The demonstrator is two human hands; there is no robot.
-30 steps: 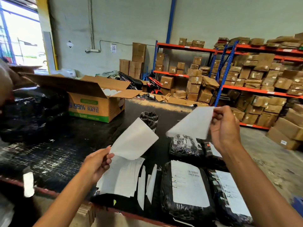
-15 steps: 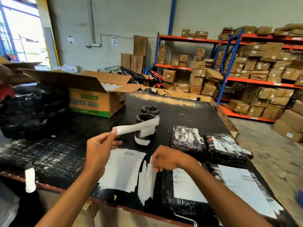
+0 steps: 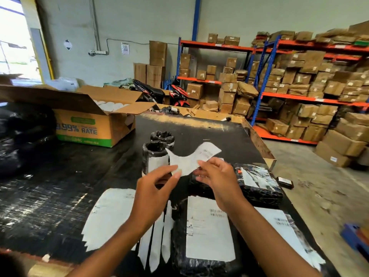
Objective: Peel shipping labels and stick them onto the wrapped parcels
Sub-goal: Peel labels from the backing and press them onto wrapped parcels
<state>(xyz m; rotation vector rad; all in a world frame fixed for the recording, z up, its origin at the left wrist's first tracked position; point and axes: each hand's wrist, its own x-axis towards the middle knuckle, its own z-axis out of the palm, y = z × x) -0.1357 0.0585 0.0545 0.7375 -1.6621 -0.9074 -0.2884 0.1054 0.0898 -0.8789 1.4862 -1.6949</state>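
Lower centre: black wrapped parcel, white label on top, long axis running away from you. Beside it at lower left, a stack of label sheets and narrow backing strips on the black table.

Mid-frame: your left hand and right hand each pinch the near end of one curled label between thumb and fingertips; its long axis rises toward upper right, free end pointing away.

Behind it: two small upright parcels.

Upper left: open cardboard box.

Upper right: shelves of cartons.
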